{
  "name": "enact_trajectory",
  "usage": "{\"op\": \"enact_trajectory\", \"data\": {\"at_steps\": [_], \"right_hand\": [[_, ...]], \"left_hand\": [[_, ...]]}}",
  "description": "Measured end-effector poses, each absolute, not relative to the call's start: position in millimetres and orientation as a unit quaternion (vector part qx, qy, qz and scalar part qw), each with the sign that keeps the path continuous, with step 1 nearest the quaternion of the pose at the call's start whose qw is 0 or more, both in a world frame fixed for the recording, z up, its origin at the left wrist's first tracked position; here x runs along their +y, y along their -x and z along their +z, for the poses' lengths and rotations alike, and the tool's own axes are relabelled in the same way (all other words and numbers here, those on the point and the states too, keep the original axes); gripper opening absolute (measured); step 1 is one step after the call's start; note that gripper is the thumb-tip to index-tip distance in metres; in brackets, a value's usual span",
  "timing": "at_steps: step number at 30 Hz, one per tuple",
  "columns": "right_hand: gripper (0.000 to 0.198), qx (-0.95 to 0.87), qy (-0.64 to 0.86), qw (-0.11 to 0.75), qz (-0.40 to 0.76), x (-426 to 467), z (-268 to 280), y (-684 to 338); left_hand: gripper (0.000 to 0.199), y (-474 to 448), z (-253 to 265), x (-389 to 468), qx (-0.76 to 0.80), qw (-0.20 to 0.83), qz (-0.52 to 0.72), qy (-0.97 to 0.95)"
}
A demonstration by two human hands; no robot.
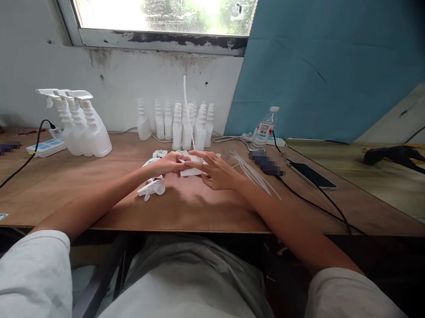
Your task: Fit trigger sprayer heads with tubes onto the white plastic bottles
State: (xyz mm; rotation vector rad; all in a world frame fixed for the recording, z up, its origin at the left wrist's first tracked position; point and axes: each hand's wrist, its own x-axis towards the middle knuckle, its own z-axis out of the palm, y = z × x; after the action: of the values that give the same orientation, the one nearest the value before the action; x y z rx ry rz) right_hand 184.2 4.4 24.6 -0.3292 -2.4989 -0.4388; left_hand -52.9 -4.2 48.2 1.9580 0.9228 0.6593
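Note:
My left hand [172,163] and my right hand [217,172] meet above the middle of the table, fingers closed round a white trigger spray head [193,171]. A long thin white dip tube [184,92] rises from it, leaning up toward the wall. My fingers hide part of the spray head and the tube's lower end. Loose white trigger spray heads [156,187] lie beside and under my left wrist. Right of my right hand, a fan of thin white tubes [256,177] rests on the wood.
Several capless white bottles [177,128] stand along the wall. White bottles with spray heads [86,129] stand at left beside a power strip [47,146]. A water bottle [262,133], a phone [312,175] and black cables [305,200] occupy the right side.

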Motion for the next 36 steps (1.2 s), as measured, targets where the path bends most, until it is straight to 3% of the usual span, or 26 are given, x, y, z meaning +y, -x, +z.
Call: {"op": "enact_trajectory", "data": {"at_steps": [5,7,10,15,22,30,36], "right_hand": [[0.062,-0.898,0.148,0.351,-0.220,10.8,27.1,-186.2],[0.058,-0.871,0.171,0.396,-0.234,12.6,29.1,-189.9],[0.055,-0.848,0.188,0.435,-0.238,12.9,32.1,-195.1],[0.054,-0.857,0.190,0.420,-0.231,12.1,33.0,-196.9],[0.058,-0.870,0.082,0.435,-0.216,2.7,41.4,-193.6],[0.051,-0.894,0.015,0.427,-0.135,-7.3,35.2,-181.6],[0.045,-0.905,0.009,0.412,-0.105,-10.1,32.3,-177.5]], "left_hand": [[0.050,54.9,61.3,38.7,0.296,0.445,0.246,-0.808],[0.053,56.3,66.8,68.0,0.317,0.364,0.371,-0.793],[0.061,56.2,70.3,120.2,0.470,0.145,0.539,-0.683],[0.085,49.1,71.4,187.7,0.606,0.084,0.512,-0.603],[0.044,49.5,79.5,186.3,0.617,0.072,0.476,-0.623],[0.056,92.4,78.7,146.8,0.540,-0.128,0.454,-0.697],[0.051,110.5,71.4,143.5,0.467,-0.158,0.484,-0.723]]}}
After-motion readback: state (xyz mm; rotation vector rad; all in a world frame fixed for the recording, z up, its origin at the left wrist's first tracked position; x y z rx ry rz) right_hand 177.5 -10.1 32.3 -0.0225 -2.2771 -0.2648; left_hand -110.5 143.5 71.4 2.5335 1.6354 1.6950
